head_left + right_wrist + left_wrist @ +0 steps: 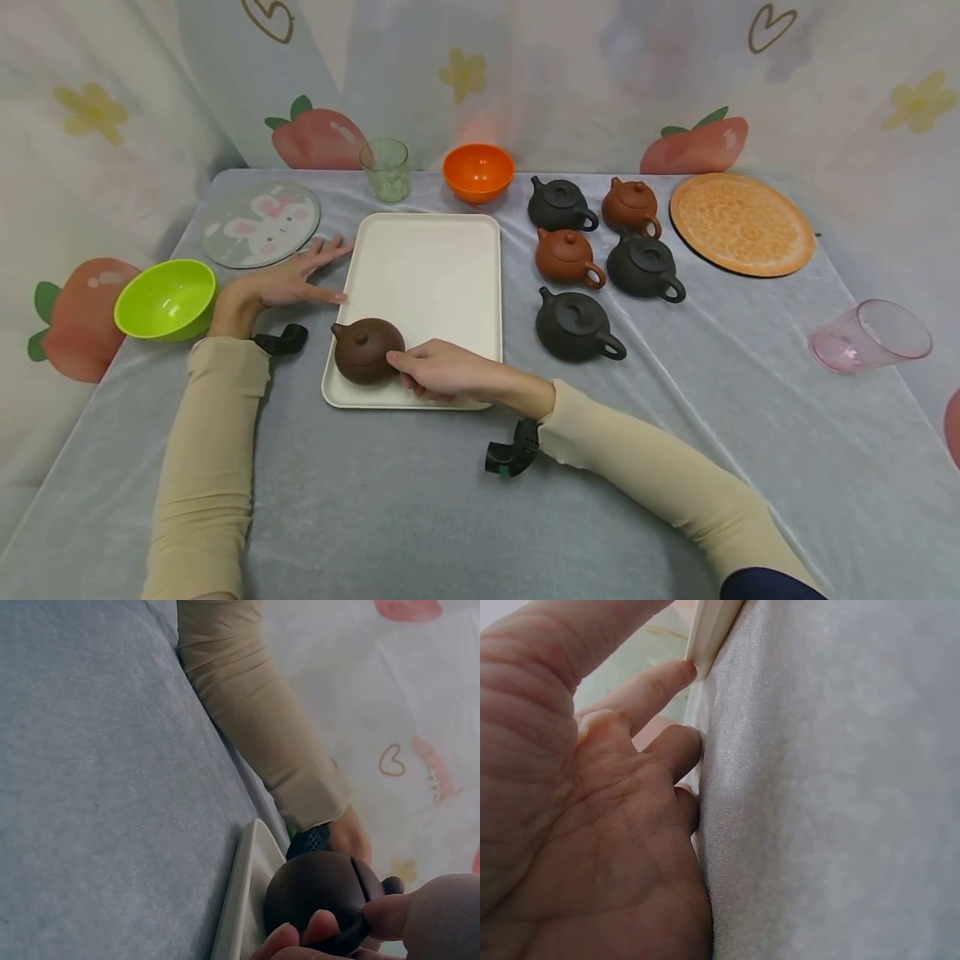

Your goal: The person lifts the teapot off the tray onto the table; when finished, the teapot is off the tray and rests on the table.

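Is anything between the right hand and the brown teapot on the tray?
Nothing visible. The right hand already grips the brown teapot at its handle side, where it sits in the near left corner of the white tray. The left hand rests flat on the cloth, touching the tray's left edge.

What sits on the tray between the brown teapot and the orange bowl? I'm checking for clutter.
Nothing: in the head view the cream tray is bare from the brown teapot to its far rim; the orange bowl stands just beyond on the cloth.
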The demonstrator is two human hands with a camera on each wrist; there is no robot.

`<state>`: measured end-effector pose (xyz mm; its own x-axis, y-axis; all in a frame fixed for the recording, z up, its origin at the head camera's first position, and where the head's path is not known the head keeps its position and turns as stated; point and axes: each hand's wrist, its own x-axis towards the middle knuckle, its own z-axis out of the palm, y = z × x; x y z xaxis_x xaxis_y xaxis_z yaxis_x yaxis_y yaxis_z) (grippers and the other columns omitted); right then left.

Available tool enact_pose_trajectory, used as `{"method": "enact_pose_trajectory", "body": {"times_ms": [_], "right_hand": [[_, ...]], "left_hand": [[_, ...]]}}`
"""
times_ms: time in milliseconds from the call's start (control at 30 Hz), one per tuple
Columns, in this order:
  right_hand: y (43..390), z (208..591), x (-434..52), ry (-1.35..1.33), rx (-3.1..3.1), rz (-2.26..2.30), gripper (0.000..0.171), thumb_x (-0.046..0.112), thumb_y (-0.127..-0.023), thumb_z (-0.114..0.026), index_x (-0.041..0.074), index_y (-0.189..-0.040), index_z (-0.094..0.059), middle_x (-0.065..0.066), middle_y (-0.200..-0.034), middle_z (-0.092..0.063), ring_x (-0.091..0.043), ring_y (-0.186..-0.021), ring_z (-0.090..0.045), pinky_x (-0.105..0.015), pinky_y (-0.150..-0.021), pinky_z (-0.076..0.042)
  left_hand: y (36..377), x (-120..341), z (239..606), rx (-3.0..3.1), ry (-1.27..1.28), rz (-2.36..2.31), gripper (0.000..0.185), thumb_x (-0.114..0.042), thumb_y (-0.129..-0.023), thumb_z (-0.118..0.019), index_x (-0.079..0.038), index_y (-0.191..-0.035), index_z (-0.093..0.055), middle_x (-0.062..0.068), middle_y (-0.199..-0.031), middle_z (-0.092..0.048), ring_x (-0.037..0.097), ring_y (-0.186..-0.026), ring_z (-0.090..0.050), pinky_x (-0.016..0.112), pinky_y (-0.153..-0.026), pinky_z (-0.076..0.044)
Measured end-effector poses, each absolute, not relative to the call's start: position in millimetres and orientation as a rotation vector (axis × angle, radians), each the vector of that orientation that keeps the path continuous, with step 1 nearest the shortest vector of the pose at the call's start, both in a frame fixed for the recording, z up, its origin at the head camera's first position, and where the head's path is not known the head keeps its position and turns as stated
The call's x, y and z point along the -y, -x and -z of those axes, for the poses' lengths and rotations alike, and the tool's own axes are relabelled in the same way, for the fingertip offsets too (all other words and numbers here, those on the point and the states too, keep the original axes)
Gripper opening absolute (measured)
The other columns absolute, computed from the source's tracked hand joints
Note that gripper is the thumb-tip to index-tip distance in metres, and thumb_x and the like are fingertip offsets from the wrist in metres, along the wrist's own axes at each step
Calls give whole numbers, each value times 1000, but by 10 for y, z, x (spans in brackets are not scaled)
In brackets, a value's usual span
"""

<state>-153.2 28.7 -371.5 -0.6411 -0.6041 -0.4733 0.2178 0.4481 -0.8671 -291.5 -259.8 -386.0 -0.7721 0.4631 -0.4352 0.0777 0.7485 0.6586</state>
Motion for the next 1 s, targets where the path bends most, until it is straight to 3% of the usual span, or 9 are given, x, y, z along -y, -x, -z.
{"method": "enact_pose_trajectory", "body": {"times_ms": [233, 567, 1000], "right_hand": [[1535, 3730, -310, 400, -1909, 1296, 52, 41, -105, -40, 7, -67, -52, 3, -53, -34, -11, -44, -25, -24, -45, -23], [1504, 3765, -283, 377, -1881, 1360, 48, 34, -106, -41, -1, -76, -54, 3, -60, -41, -8, -47, -28, -22, -46, -23], [1453, 3782, -315, 439, -1957, 1361, 50, 34, -106, -39, 6, -65, -48, 4, -51, -34, -11, -46, -28, -24, -47, -24]], "left_hand": [[2951, 2601, 3884, -2352, -397, -862, 94, -30, -87, -74, -32, -158, -12, -4, -164, 12, 27, -147, 26, 69, -111, 6], [2918, 2593, 3876, -2350, -399, -865, 95, -31, -86, -74, -34, -157, -12, -4, -164, 11, 26, -147, 25, 69, -111, 6], [2912, 2592, 3877, -2351, -401, -862, 94, -30, -87, -74, -32, -158, -11, -3, -164, 12, 27, -147, 25, 69, -110, 7]]}}
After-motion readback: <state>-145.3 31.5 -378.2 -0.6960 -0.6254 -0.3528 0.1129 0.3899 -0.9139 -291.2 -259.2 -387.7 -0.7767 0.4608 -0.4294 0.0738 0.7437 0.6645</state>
